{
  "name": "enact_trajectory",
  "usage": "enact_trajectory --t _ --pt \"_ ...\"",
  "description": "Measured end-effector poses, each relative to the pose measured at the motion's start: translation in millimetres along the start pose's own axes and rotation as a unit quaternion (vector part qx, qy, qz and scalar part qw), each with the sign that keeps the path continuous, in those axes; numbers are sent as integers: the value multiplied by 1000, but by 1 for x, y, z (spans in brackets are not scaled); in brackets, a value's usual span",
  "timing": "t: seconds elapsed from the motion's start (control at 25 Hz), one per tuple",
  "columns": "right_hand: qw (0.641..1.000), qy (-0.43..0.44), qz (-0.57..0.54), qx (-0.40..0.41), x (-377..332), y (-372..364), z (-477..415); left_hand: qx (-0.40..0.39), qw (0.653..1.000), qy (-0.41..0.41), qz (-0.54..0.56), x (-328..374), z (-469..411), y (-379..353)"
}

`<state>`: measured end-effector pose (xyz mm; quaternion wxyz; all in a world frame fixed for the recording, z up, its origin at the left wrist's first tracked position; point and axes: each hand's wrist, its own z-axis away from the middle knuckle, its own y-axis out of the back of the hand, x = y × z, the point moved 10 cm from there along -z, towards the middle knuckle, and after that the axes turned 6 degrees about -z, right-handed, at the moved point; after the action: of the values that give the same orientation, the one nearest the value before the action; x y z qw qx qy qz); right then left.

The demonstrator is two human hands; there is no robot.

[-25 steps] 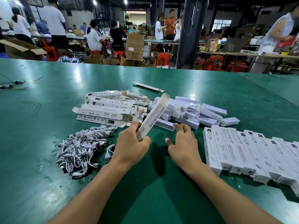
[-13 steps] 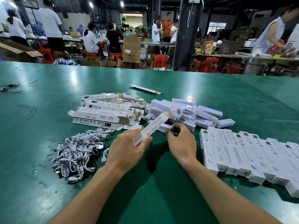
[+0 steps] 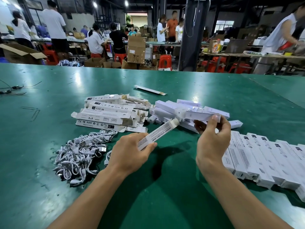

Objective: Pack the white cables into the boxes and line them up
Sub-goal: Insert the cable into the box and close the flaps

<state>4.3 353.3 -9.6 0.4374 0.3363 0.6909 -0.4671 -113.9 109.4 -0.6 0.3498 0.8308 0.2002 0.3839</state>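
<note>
A: Head view, quick. Left hand?
B: The left hand (image 3: 130,154) grips a printed box (image 3: 158,135), thumb on top and fingers curled under. The box slants up toward the far right, off the table.
A: Right?
B: The right hand (image 3: 212,142) pinches a plain white sleeve (image 3: 203,115) between thumb and forefinger, the other fingers loosely curled. The sleeve is held level, its left end just beside the box's raised end.
A: Cables?
B: The white cables (image 3: 80,154) are in a tangled pile on the green table (image 3: 49,96), near left, just left of the left wrist. Can't tell if one is in the box.
A: The rest?
B: A stack of flat boxes (image 3: 109,113) lies beyond the cables. A heap of white sleeves (image 3: 168,107) lies to its right. A row of closed boxes (image 3: 264,159) sits side by side, near right. One loose flat box (image 3: 150,90) lies farther off.
</note>
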Motion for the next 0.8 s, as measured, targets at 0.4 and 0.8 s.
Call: enact_trajectory --t 0.4,0.8 --pt "999 -12 3 -38 8 -5 -1 8 998 -47 30 12 3 0" --pt "998 -36 -32 -36 11 -1 -5 -5 999 -49 -3 11 4 -2"
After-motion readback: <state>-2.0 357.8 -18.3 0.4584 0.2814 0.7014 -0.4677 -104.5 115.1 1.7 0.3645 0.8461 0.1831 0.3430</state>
